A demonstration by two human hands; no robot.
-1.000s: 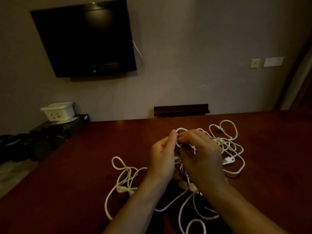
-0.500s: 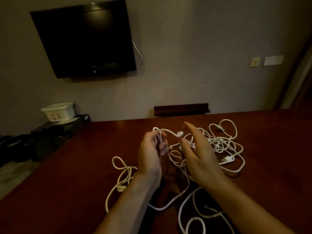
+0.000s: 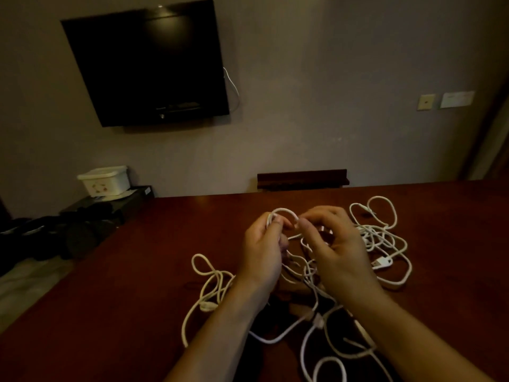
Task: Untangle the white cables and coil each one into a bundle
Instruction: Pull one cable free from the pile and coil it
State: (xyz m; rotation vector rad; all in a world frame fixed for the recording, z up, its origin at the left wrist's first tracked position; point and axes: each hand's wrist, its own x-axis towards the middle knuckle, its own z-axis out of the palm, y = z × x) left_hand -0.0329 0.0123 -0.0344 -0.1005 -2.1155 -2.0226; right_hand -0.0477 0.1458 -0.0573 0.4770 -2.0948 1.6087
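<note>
Two hands work above one tangle of white cables (image 3: 380, 238) spread on a dark red table (image 3: 137, 285); how many separate cables make up the tangle cannot be counted, since the strands cross and disappear under the forearms. The left hand (image 3: 261, 252) has its fingers curled, pinching a short arch of cable (image 3: 283, 211) between thumb and forefinger, and a few strands seem gathered in that grip. The right hand (image 3: 336, 244) also has its fingers curled, its thumb and forefinger meeting the other end of the same arch, so the loop spans the small gap between the two sets of fingertips. Whether the right fingers fully grasp the strand or only touch it cannot be told for certain, though they look closed on it. Beyond the right fingers lie several open loops, and one white plug (image 3: 382, 262) rests just right of that hand's knuckles. Left of the left wrist one more loop (image 3: 206, 268) lies flat on the wood. Under and below both wrists more strands trail towards the near edge. Past the fingers, on the wall, hangs one black screen (image 3: 148, 67), and far left stands one white box (image 3: 106, 180).
</note>
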